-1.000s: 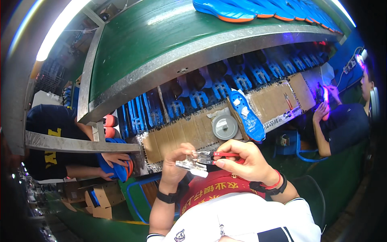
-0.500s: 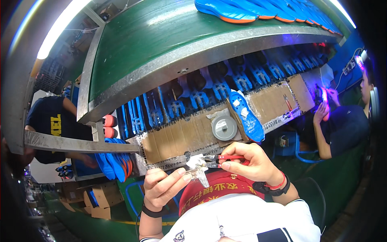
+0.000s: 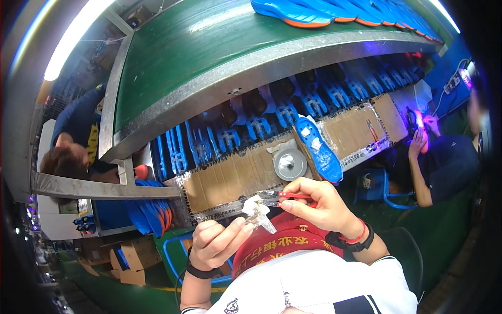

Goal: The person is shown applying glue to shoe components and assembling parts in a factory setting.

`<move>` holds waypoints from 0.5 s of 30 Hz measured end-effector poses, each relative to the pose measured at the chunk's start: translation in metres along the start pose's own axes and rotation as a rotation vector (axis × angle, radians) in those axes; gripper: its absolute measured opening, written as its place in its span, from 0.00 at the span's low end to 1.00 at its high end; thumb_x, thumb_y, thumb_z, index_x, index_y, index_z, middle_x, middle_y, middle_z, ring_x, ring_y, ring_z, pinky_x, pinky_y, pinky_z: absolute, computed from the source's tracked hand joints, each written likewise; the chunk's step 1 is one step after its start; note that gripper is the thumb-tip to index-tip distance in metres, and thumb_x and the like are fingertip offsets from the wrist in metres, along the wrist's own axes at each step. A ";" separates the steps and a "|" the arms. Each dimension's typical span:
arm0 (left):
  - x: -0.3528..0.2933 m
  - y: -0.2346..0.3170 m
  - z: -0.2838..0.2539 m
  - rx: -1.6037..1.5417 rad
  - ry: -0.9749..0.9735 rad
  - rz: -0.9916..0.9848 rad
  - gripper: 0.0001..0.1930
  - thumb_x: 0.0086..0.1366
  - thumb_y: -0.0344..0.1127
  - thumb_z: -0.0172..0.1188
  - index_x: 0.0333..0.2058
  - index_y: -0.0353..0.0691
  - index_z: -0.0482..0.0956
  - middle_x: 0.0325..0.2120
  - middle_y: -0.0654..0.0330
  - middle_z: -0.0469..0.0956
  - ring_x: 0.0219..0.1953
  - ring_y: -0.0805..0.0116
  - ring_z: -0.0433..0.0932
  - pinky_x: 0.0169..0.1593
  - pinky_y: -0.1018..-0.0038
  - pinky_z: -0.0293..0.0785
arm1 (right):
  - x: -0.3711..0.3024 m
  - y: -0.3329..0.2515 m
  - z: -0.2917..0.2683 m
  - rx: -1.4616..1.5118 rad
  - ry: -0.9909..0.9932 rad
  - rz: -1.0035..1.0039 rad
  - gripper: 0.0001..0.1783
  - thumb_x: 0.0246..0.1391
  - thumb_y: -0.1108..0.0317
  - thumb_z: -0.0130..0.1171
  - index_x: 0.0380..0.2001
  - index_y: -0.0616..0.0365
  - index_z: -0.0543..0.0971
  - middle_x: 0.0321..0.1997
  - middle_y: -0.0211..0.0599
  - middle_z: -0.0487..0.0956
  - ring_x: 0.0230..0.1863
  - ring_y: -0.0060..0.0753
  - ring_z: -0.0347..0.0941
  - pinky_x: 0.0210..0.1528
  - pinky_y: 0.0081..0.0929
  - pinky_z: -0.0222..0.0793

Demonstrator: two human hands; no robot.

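In front of my chest, my left hand (image 3: 219,243) is closed, its fingertips pinching a crumpled piece of clear plastic film (image 3: 267,225) with a small white piece (image 3: 253,205) in it. My right hand (image 3: 319,204) is closed around red-handled snips (image 3: 295,195). Their thin silver tips reach left to the white piece and look to touch it. Beyond my hands a round grey dish (image 3: 291,165) stands on the cardboard-covered ledge (image 3: 230,180). Right of the dish lies a blue shoe sole (image 3: 321,152) with white bits on it.
A metal-edged green conveyor (image 3: 172,63) crosses above, carrying blue-and-orange soles (image 3: 293,13). Blue parts (image 3: 256,125) line the space under it. Another red-handled tool (image 3: 372,131) lies on the cardboard. A person sits at right near a purple light; another bends at left by stacked soles (image 3: 149,209).
My right hand has risen slightly and the tips of its snips have come closer together at the white piece. My left hand shifted a little. The person at left has bent forward.
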State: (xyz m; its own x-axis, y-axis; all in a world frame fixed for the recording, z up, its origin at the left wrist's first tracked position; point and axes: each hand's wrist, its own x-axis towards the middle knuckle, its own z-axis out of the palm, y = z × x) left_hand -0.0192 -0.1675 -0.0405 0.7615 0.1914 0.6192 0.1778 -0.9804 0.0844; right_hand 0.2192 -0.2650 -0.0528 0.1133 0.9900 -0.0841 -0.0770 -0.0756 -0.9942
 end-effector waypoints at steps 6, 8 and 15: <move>-0.003 -0.004 0.003 -0.016 0.009 0.011 0.17 0.50 0.29 0.69 0.41 0.48 0.84 0.45 0.72 0.77 0.36 0.74 0.67 0.35 0.78 0.68 | 0.001 0.001 -0.006 0.272 -0.094 0.148 0.07 0.59 0.71 0.61 0.38 0.64 0.78 0.31 0.23 0.78 0.31 0.08 0.68 0.34 0.12 0.65; -0.005 -0.004 0.004 -0.021 0.005 0.015 0.17 0.50 0.29 0.68 0.42 0.48 0.84 0.45 0.73 0.77 0.36 0.74 0.67 0.35 0.78 0.68 | 0.005 0.001 -0.005 0.254 -0.081 0.156 0.08 0.59 0.71 0.61 0.39 0.64 0.78 0.31 0.23 0.78 0.32 0.08 0.68 0.34 0.12 0.65; -0.008 -0.007 0.008 -0.028 -0.012 0.021 0.18 0.51 0.29 0.68 0.43 0.48 0.83 0.46 0.72 0.77 0.37 0.75 0.66 0.35 0.78 0.68 | 0.003 0.001 -0.009 0.235 -0.084 0.131 0.09 0.59 0.69 0.61 0.38 0.64 0.77 0.30 0.22 0.77 0.31 0.07 0.67 0.32 0.11 0.63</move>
State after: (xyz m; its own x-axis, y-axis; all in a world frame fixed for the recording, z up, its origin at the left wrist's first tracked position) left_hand -0.0222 -0.1616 -0.0524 0.7721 0.1711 0.6120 0.1440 -0.9851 0.0937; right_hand 0.2286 -0.2629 -0.0550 0.0055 0.9807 -0.1953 -0.3144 -0.1837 -0.9313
